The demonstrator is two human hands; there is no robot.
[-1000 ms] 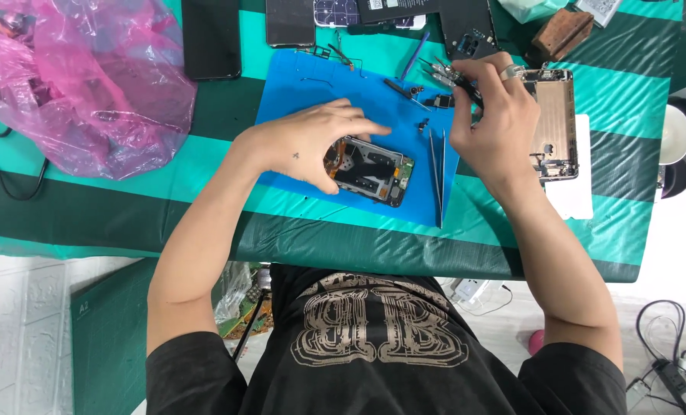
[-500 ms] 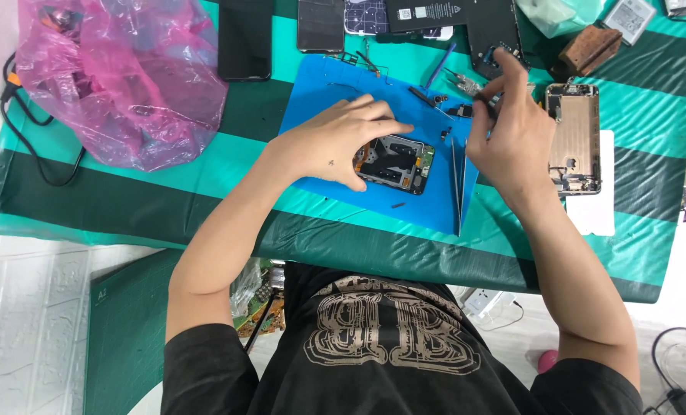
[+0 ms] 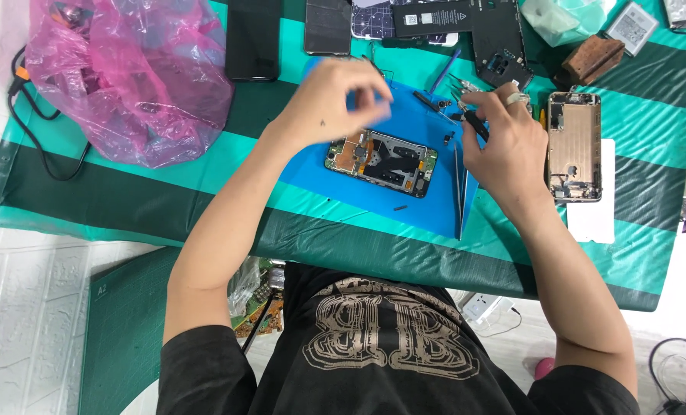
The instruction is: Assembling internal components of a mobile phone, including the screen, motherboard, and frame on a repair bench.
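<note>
An opened phone [image 3: 381,161] with its boards bare lies on a blue mat [image 3: 343,192]. My left hand [image 3: 335,100] hovers just beyond the phone, blurred, with its fingers curled; whether it holds anything is unclear. My right hand [image 3: 504,142] is at the mat's right edge, pinching a thin black tool [image 3: 473,123] that points toward the small parts there. A pair of tweezers [image 3: 458,192] lies along the mat's right side.
A pink plastic bag [image 3: 127,77] sits at the far left beside a black cable [image 3: 43,154]. Dark phones [image 3: 254,38] and phone parts line the far edge. A gold phone frame [image 3: 573,146] lies at the right. A green cutting mat [image 3: 127,330] leans below the table.
My left hand has come off the opened phone and lifted toward the far side, uncovering it. My right hand has kept the tool near the mat's right edge.
</note>
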